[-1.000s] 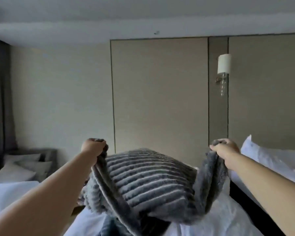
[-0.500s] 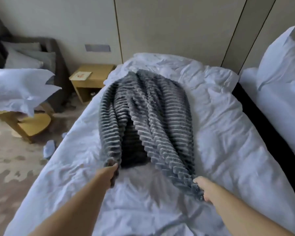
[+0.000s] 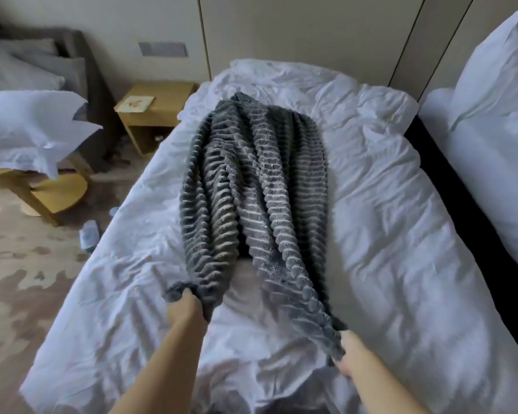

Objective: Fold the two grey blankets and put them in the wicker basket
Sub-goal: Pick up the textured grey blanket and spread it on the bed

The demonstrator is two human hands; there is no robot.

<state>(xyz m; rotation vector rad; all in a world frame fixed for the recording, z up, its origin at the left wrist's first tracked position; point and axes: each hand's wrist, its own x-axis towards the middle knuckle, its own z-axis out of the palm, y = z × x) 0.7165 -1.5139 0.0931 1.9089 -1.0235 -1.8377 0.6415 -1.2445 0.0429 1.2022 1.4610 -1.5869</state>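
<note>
A grey ribbed blanket (image 3: 251, 180) lies stretched lengthwise along the middle of the white bed (image 3: 386, 234), bunched in long folds. My left hand (image 3: 186, 306) grips its near left corner. My right hand (image 3: 349, 354) grips the near right corner, a little closer to me. Both corners are pulled toward the foot of the bed. Only one grey blanket shows, and no wicker basket is in view.
A wooden nightstand (image 3: 159, 112) stands left of the bed head. A white pillow (image 3: 33, 127) lies on a wooden table (image 3: 54, 192) at left, a grey armchair (image 3: 72, 64) behind it. A second bed with a pillow (image 3: 491, 85) is at right.
The blanket, held up in the air a second ago, came down flat on the bed. Since half a second ago both hands have drawn its near corners slightly toward me.
</note>
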